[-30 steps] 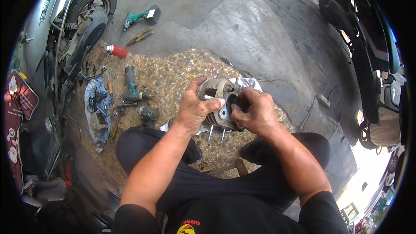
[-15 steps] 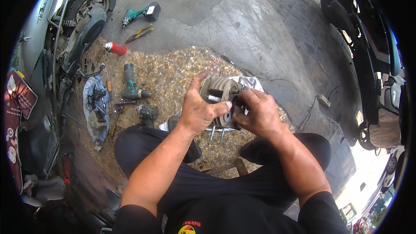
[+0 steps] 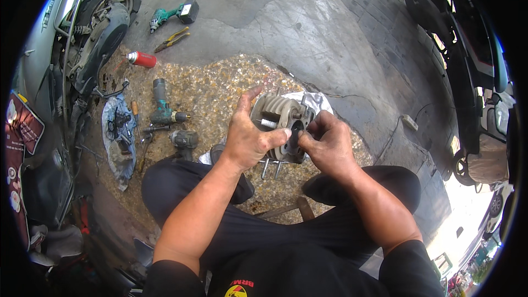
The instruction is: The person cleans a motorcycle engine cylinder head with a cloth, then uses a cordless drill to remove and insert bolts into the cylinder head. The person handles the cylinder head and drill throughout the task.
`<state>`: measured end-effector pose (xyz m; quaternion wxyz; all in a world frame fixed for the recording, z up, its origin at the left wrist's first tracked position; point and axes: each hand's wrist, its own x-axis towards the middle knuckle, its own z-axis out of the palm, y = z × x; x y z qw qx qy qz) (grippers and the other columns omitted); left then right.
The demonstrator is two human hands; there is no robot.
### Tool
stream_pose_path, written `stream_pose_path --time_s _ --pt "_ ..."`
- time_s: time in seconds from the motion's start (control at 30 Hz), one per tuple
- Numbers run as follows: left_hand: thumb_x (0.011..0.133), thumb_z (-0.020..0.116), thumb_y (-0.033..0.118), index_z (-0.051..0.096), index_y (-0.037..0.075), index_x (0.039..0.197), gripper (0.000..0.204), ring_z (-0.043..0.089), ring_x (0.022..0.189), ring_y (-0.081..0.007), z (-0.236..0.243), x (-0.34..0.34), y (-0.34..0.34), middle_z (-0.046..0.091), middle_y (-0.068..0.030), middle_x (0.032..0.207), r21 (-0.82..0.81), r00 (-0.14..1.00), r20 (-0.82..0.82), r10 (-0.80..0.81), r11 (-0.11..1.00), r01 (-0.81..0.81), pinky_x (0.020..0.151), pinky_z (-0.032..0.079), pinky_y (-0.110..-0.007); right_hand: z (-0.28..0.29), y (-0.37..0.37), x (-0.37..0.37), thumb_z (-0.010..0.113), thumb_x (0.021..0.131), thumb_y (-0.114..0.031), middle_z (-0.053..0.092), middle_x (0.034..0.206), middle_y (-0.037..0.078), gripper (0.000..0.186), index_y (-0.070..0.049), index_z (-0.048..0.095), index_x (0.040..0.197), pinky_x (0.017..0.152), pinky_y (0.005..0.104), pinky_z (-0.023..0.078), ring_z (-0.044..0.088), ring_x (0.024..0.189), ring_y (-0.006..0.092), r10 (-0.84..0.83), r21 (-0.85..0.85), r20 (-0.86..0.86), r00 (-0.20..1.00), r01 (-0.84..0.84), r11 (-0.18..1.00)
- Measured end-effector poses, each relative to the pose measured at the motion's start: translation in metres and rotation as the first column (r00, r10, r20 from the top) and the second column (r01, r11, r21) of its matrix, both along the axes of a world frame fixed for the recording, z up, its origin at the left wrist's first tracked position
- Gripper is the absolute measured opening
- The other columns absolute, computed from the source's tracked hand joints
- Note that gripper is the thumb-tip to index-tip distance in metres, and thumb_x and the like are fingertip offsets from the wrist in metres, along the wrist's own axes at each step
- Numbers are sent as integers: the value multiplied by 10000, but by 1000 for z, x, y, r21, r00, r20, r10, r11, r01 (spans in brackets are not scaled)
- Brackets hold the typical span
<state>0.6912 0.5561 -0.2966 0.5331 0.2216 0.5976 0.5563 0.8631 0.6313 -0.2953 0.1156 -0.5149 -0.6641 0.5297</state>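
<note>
A grey finned engine cylinder (image 3: pixel 283 111) stands between my knees, with metal studs (image 3: pixel 265 169) sticking out of it. My left hand (image 3: pixel 245 137) grips its left side, the thumb on the face by the dark round opening (image 3: pixel 296 128) and a finger raised along the fins. At the right of that opening is my right hand (image 3: pixel 333 146), fingers curled and thumb pressed toward the forefinger. What lies in this pinch, if anything, is hidden. A white sheet (image 3: pixel 319 100) shows beneath and behind the cylinder.
On the left lie a green drill (image 3: pixel 160 104), a dark power tool (image 3: pixel 184 140), a screwdriver (image 3: pixel 135 109) and a plastic bag of small parts (image 3: pixel 118 132). Farther off are a red spray can (image 3: pixel 142 59), pliers (image 3: pixel 172 39) and another green power tool (image 3: pixel 171 15). Scooters flank both sides.
My right hand has drawn slightly to the right, uncovering more of the cylinder's face and dark opening. My left hand keeps its grip. The whole view has shifted a little.
</note>
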Motion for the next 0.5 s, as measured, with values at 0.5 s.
stream_pose_path --time_s 0.5 --pt "649 812 39 309 -90 1416 926 582 1066 -245 -15 -36 -5 484 -203 1265 -1 954 -87 287 958 -288 899 540 -340 -15 23 27 651 825 133 582 1014 38 279 -21 541 1029 814 261 521 587 923 105 -173 -371 -597 783 -79 925"
